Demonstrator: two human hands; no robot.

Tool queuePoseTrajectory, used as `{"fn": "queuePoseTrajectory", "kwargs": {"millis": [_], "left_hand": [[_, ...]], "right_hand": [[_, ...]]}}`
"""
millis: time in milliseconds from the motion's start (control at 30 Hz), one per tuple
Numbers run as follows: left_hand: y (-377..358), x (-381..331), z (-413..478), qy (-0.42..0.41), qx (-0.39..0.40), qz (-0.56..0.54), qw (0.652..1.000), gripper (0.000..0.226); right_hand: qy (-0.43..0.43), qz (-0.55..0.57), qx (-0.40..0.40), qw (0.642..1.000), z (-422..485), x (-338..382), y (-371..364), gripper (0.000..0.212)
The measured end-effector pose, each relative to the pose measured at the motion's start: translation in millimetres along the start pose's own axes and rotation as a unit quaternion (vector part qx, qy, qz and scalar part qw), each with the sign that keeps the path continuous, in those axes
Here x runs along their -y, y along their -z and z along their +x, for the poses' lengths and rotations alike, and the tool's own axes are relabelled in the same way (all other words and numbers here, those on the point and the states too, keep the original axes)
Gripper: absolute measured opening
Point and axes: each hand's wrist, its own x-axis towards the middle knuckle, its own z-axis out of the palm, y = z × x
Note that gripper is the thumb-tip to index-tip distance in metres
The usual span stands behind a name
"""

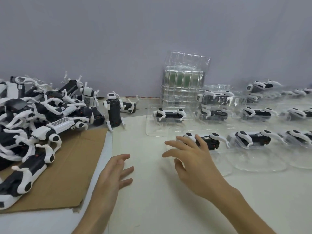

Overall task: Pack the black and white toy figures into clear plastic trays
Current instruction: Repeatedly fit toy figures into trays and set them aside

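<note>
A figure (213,142) is partly covered by the wide-spread right hand (194,162), while the left hand (114,173) is held open and empty.

My left hand (116,173) sits palm down, fingers (125,157) loosely spread. My right hand (194,164) reaches forward, palm down, fingers splayed.

A packing workstation is showing here: identical toy figures (30,115) are piling at frame left, filled clear trays (253,141) are lining the white tabletop (152,200) at right.
</note>
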Motion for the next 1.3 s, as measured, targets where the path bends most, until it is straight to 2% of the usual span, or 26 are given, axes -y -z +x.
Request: {"fn": "queuePoseTrajectory", "kwargs": {"millis": [133,433,633,833,967,1067,1133,1200,1267,1300], "left_hand": [[0.0,-1.1,-0.7,0.004,0.002,0.0,1.0,0.029],[-0.5,-2.2,-1.7,0.01,0.007,0.014,1.0,0.028],[-1.8,-4.9,-2.2,0.02,-0.003,0.012,1.0,0.027],[-3.2,-7.4,-3.2,0.019,0.0,0.019,1.0,0.026],[-1.3,-6.8,-3.5,0.011,0.01,0.036,0.999,0.027],[-0.6,-8.0,-5.0,-0.025,0.026,0.076,0.996,0.035],[0.0,-5.9,-6.5,-0.077,0.04,0.152,0.985,0.037],[0.9,-3.3,-7.9,-0.148,0.037,0.245,0.958,0.036],[2.2,1.6,-7.1,-0.218,0.045,0.363,0.905,0.029],[3.4,5.9,-5.3,-0.221,0.061,0.424,0.876,0.031]], "right_hand": [[-0.06,0.025,-0.05,0.997,2.6,-10.3,3.0,0.031],[-0.183,0.018,-0.098,0.978,6.3,-49.4,19.9,0.05],[-0.219,0.028,-0.121,0.968,7.3,-63.1,22.5,0.055],[-0.214,0.033,-0.152,0.964,8.2,-61.5,18.9,0.044],[-0.176,0.081,-0.217,0.957,8.4,-51.5,18.1,0.04],[-0.129,0.108,-0.258,0.951,7.4,-43.7,17.1,0.035],[-0.098,0.125,-0.266,0.951,7.4,-37.3,16.5,0.034],[-0.072,0.157,-0.254,0.952,7.2,-27.0,15.0,0.038],[-0.052,0.195,-0.221,0.954,8.3,-14.9,12.9,0.041],[-0.041,0.203,-0.196,0.958,10.5,-9.3,11.5,0.04]]}}
